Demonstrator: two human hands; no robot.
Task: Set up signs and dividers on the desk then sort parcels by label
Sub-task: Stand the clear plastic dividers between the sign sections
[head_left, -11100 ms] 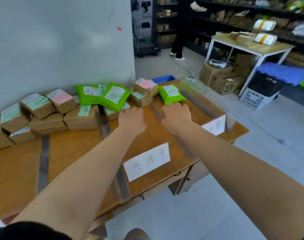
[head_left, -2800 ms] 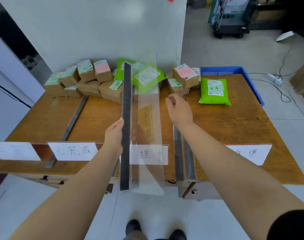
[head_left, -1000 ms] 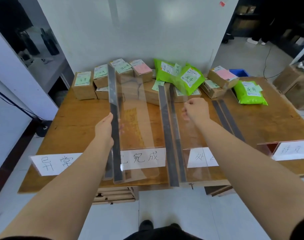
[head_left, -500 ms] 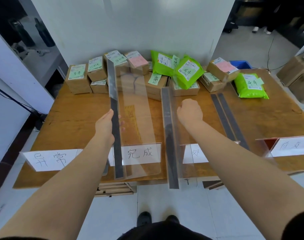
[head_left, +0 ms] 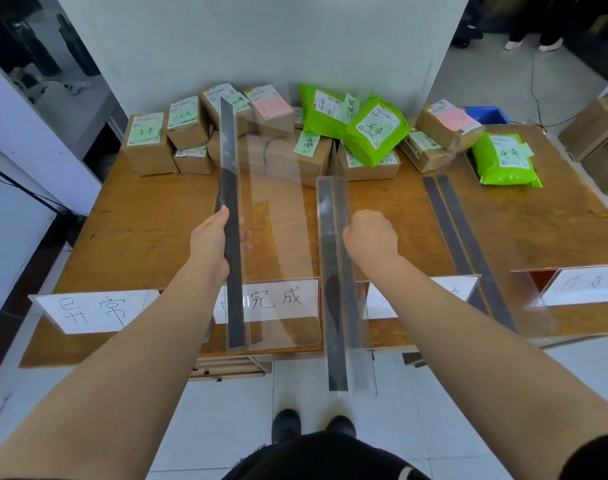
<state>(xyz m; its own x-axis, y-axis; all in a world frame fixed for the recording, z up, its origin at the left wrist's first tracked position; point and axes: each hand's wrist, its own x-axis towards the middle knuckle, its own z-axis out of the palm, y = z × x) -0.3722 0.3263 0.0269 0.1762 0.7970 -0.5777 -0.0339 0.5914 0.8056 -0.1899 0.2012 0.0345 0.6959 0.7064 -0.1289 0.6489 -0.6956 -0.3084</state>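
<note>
**Holding two clear dividers over the sorting worktop**

Standing at the near edge of the wooden worktop, a person is looking down past black shoes on the white tiled floor. The left hand is gripping the dark edge strip of a clear divider, thumb on the near side and fingertips showing through the plastic; this panel is running front to back, its near end overhanging the worktop edge, its far end reaching over the boxes. The right hand is curling in a fist around the top of a second divider, whose dark base strips are lying lengthwise and sticking out past the front edge above the floor. To the right, a third divider base is lying on the wood, well apart from both hands.

Along the front edge, four paper signs are standing in clear holders: a far-left sign, a second sign partly behind the left-hand divider, a third sign mostly hidden by the right forearm, and a far-right sign.

At the back, against the white wall, brown cardboard parcels with green and pink labels are sitting stacked in a row, with green mailer bags resting on top. Another green bag is lying alone at the right, just beside a blue crate.
</note>
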